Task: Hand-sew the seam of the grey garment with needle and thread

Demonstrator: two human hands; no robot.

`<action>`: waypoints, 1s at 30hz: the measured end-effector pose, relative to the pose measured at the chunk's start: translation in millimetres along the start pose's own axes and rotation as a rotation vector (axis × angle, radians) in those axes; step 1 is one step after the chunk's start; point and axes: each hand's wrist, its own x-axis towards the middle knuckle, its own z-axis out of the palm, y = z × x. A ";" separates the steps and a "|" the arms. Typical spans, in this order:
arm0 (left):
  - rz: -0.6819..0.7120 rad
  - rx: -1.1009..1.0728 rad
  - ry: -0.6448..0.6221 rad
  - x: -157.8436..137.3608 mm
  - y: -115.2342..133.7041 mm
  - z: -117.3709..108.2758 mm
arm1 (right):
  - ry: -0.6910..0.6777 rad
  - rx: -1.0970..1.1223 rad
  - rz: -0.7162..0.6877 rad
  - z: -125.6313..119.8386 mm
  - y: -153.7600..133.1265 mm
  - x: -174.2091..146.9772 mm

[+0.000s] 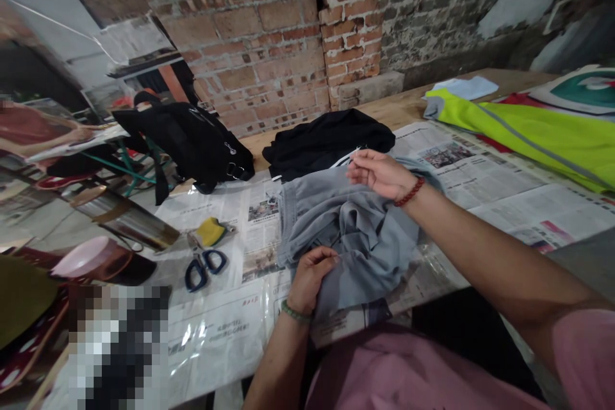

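A grey cloth garment (355, 224) lies bunched on the newspaper-covered table in front of me, a stitched band along its left side. My left hand (314, 272) is closed in a pinch on its near edge, thumb against forefinger. Above the far part of the garment, my right hand (377, 173) is raised with thumb and forefinger pinched together. Whatever sits between those fingertips is too small to make out. To the left lie scissors (204, 268) with dark blue handles and a yellow piece (210, 230) beside their blades.
Black clothing (331, 138) and a black bag (192, 141) lie at the back. A steel flask (125, 218) and a lidded cup (103, 262) stand left. On the right are a yellow-green garment (538, 134) and an iron (581, 90). Another person (38, 128) sits far left.
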 end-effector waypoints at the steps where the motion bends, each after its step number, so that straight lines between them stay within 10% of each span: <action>1: 0.000 0.000 0.001 0.0 0.0 -0.2 | 0.003 -0.015 -0.023 -1.1 -6.2 4.9; 22: -0.035 -0.021 -0.003 0.9 -0.4 0.0 | 0.190 -0.098 -0.419 -14.2 -57.4 55.5; 26: -0.018 -0.021 -0.009 1.1 -0.5 -0.3 | 0.208 -0.099 -0.470 -5.8 -40.4 42.7; 30: 0.001 -0.010 -0.011 0.4 -1.1 -2.2 | -0.074 -0.226 -0.201 14.0 17.8 -7.1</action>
